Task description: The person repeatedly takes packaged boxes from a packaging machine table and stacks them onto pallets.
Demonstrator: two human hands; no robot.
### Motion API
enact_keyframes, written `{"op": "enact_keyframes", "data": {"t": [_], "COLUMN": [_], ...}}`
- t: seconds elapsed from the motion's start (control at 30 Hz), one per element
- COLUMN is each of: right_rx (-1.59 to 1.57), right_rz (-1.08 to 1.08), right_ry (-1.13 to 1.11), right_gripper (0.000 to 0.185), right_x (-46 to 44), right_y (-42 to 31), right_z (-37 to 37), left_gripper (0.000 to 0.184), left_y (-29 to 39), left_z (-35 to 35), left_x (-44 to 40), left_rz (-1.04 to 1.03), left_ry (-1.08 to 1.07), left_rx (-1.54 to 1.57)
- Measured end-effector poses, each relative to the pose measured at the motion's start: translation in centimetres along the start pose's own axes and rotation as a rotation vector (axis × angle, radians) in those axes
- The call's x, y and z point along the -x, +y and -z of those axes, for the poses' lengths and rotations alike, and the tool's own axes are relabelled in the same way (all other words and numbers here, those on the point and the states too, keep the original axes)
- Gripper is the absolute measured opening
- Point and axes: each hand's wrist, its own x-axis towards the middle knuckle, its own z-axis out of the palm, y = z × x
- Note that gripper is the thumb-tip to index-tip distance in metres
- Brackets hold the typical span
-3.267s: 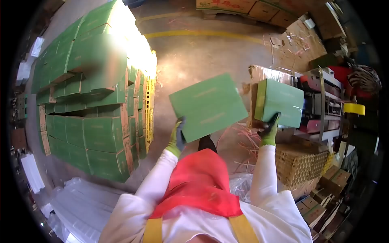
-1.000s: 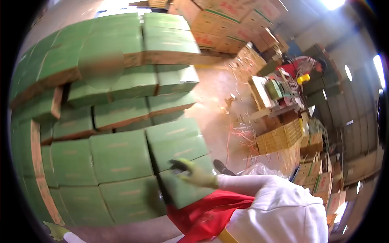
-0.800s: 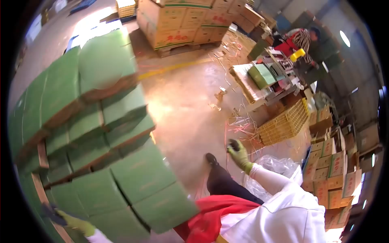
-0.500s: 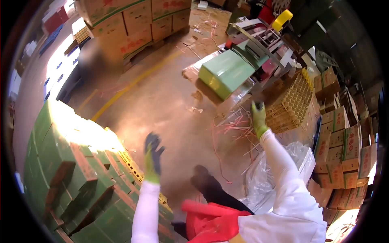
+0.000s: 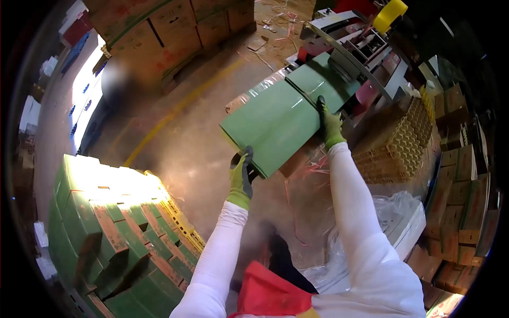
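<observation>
- Holding green box (image 5: 275, 124) with both: left grip (image 5: 244, 158) on near end, right grip (image 5: 327, 107) at opposite corner.
- Got second green box (image 5: 331, 79) just past right grip, by metal frame (image 5: 391, 86).
- See stacked boxes (image 5: 79, 212) left of left grip.

The wearer's upper garment is a white long-sleeved top (image 5: 371, 270), its left sleeve (image 5: 220, 257) finely creased towards the wrist. A red cloth apron (image 5: 273, 294) with a yellow strap (image 5: 308, 314) covers the front; dark trousers (image 5: 285, 259) show below. The left hand (image 5: 242, 174) and right hand (image 5: 330, 121) wear yellow-green gloves (image 5: 238, 196) with dark grey fingers.
</observation>
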Motion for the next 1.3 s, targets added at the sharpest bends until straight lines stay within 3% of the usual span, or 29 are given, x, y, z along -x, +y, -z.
{"op": "enact_keyframes", "data": {"t": [0.17,0.23,0.3,0.37,0.43,0.5,0.57,0.63,0.73,0.83,0.87,1.0,1.13,1.23,1.3], "right_rx": [-0.193,-0.182,-0.137,-0.814,-0.81,-0.722,-0.777,-0.359,-0.411,-0.569,-0.579,-0.704,-0.932,-0.689,-0.746], "right_rz": [0.124,0.143,0.099,0.346,0.201,-0.18,-0.16,0.088,0.165,-0.2,-0.152,-0.1,-0.232,-0.453,-0.317], "right_ry": [-0.1,-0.192,-0.168,-0.135,-0.275,-0.42,-0.684,-0.222,-0.223,-0.253,-0.277,-0.27,-0.493,-0.36,-0.387], "right_gripper": [0.106,0.081,0.067,0.061,0.064,0.066,0.079,0.086,0.083,0.079,0.076,0.071,0.059,0.05,0.052], "right_x": [4.7,10.2,7.4,6.3,5.2,3.1,-0.2,-1.3,-0.2,5.1,4.9,9.4,14.4,22.0,22.1], "right_y": [5.4,3.0,5.7,5.2,2.3,-0.7,-1.0,-1.4,-1.2,-2.7,-1.6,0.7,5.4,1.5,2.1], "right_z": [-3.7,-0.3,-2.4,-0.8,2.9,3.8,0.5,-1.9,-3.4,-2.9,-3.8,-3.8,-3.9,0.0,-1.7], "left_gripper": [0.05,0.05,0.042,0.041,0.035,0.034,0.035,0.042,0.048,0.044,0.056,0.047,0.046,0.049,0.047], "left_y": [-0.6,-1.3,-1.2,-0.8,-0.9,-0.7,0.8,-0.7,-1.1,-2.1,-1.6,-2.7,-5.7,-7.4,-7.1], "left_z": [5.9,5.9,7.4,9.4,12.1,14.4,13.9,17.2,18.8,21.0,20.4,21.5,25.4,27.3,26.4], "left_x": [5.7,6.6,7.3,7.7,9.2,11.4,15.5,18.2,22.8,27.3,28.5,30.9,32.4,32.7,33.2], "left_rz": [-0.003,-0.043,-0.087,-0.134,-0.142,-0.111,-0.102,-0.157,-0.116,-0.041,-0.045,-0.163,-0.192,-0.192,-0.203], "left_ry": [0.095,0.15,0.15,0.144,0.155,0.167,0.155,0.169,0.26,0.29,0.252,0.34,0.425,0.458,0.466], "left_rx": [0.031,0.087,0.097,0.178,0.163,0.25,0.231,0.096,0.168,0.345,0.386,0.392,0.334,0.289,0.291]}}
